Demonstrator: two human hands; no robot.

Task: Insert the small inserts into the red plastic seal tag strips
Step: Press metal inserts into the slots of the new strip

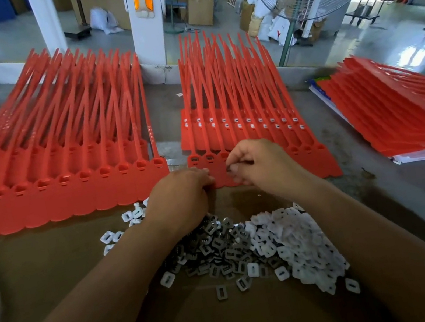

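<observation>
Inserts (249,245) lay piled near; beyond, right hand (255,161) pinched one over strip (319,161), left hand (182,191) steadying, grip unclear; should press squarely.

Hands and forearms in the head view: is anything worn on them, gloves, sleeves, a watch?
Nothing worn shows. The left hand and right hand are bare, without gloves or a watch; the left forearm and right forearm are uncovered to the frame's lower edge, no sleeve in view.

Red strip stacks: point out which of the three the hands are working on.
The middle stack: left hand touches its front row, right hand pinches an insert over it; the other two lie untouched.
</observation>
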